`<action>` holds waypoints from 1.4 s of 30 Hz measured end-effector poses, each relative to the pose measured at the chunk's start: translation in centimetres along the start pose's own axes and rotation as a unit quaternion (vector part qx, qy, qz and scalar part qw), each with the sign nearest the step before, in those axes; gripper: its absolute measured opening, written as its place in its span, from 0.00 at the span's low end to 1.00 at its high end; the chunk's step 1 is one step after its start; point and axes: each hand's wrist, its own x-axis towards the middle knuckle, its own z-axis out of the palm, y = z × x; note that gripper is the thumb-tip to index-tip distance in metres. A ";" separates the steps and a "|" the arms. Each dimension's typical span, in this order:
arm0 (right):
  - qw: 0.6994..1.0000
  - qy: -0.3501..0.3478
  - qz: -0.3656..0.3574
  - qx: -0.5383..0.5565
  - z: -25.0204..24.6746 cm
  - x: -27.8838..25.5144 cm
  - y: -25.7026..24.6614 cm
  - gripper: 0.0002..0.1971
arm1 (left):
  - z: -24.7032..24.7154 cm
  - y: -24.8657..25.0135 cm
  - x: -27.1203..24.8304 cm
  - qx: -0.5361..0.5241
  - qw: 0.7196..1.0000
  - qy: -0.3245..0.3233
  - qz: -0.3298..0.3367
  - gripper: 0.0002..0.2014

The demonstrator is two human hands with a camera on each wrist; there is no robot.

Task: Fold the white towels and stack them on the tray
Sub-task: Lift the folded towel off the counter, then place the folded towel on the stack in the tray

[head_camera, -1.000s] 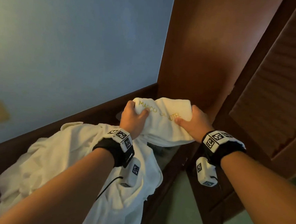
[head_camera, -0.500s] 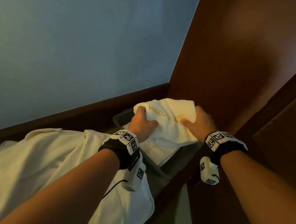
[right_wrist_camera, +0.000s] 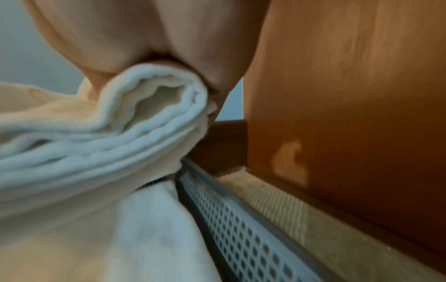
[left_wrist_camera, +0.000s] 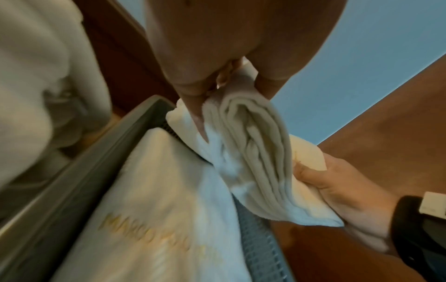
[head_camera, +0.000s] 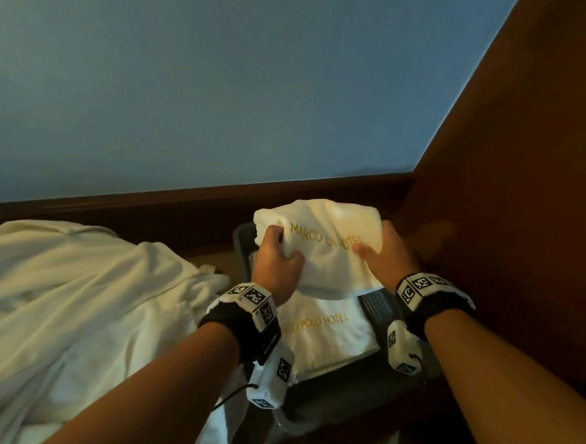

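The folded towel (head_camera: 330,255) is held above the tray (head_camera: 377,304), its long axis running left to right between the two hands, gold lettering face up and reading left to right. It tilts, the far edge higher, the near edge dipping toward the tray. The left hand (head_camera: 275,265) grips its left end, thumb on top and fingers (left_wrist_camera: 195,106) curled underneath, pinching the layered edge. The right hand (head_camera: 387,258) grips the right end the same way, thumb on the lettering, fingers curled round the rolled fold.

In the tray, directly below, lies a second towel (head_camera: 326,330), flat, its lettering also reading left to right. The tray is grey with perforated walls.

Left of the tray a heap of white cloth (head_camera: 74,304) is spread loose, just beside the tray's left wall. Right of the tray a brown wooden panel (head_camera: 528,167) stands close. Behind the tray a dark wooden skirting (head_camera: 183,204) runs under a blue wall (head_camera: 224,80).
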 end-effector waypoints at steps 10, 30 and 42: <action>0.969 -0.230 0.086 -0.025 7.7 1.9 10.9 0.22 | 4.6 -10.3 -1.3 0.161 0.951 -0.046 -0.261 0.20; 0.908 -0.177 -0.153 -0.348 7.2 10.8 5.6 0.20 | 4.1 -4.6 10.5 0.578 0.799 -0.166 0.012 0.19; 0.876 -0.265 -0.168 -0.365 10.7 18.0 7.0 0.30 | 2.2 -9.0 18.3 0.642 0.726 -0.238 -0.064 0.25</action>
